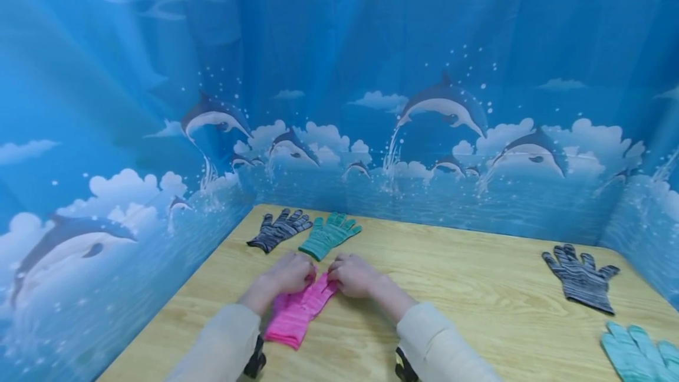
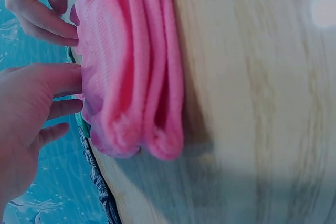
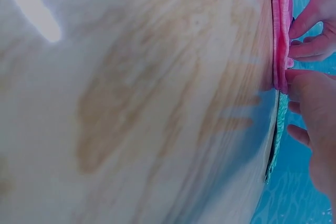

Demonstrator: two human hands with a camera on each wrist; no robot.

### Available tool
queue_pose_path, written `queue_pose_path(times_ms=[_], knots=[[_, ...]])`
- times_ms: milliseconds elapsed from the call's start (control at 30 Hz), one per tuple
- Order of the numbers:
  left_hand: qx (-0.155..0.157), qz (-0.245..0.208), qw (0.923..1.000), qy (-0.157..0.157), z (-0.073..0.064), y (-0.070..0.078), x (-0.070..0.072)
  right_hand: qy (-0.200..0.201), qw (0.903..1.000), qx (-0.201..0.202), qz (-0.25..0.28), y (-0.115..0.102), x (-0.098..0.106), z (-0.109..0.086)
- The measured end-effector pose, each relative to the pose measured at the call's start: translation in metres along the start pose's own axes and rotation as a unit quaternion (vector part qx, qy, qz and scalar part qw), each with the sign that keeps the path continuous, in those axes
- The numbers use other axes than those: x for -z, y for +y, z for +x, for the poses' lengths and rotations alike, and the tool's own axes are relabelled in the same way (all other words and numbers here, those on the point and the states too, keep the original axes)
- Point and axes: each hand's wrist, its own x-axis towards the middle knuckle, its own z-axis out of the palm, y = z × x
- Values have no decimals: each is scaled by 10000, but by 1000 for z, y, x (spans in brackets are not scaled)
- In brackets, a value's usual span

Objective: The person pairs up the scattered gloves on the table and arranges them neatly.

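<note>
Pink knit gloves (image 1: 296,314) lie on the table with the cuff end toward me. In the left wrist view the pink cuffs (image 2: 142,77) form several layers, like two gloves stacked. My left hand (image 1: 290,274) pinches the finger end of the pink gloves from the left. From the other side my right hand (image 1: 355,275) pinches the same end near its fingers. The gloves' finger part is partly hidden by both hands. Just beyond the hands lies a green glove (image 1: 329,236), with a dark grey striped glove (image 1: 278,229) on its left.
Another grey striped glove (image 1: 582,280) lies at the far right of the wooden table (image 1: 451,287). Nearer on that side is a light green glove (image 1: 642,352), cut by the frame edge. A blue dolphin-print curtain (image 1: 339,75) hangs around the table's back and sides.
</note>
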Motion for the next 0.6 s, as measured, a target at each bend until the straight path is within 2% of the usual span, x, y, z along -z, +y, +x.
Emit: queue_pose_path(times_ms=[167, 333, 433, 600], knots=[[37, -52, 10000, 21, 0, 2, 1, 179, 9998, 42, -38, 2, 2, -3], [-130, -57, 9999, 75, 2, 9, 6, 451, 9987, 204, -76, 4, 3, -6], [-264, -126, 9996, 41, 3, 16, 10, 346, 9991, 242, -27, 3, 4, -6], [-300, -161, 9993, -170, 1, 23, 8, -132, 9999, 62, 40, 0, 4, -5]])
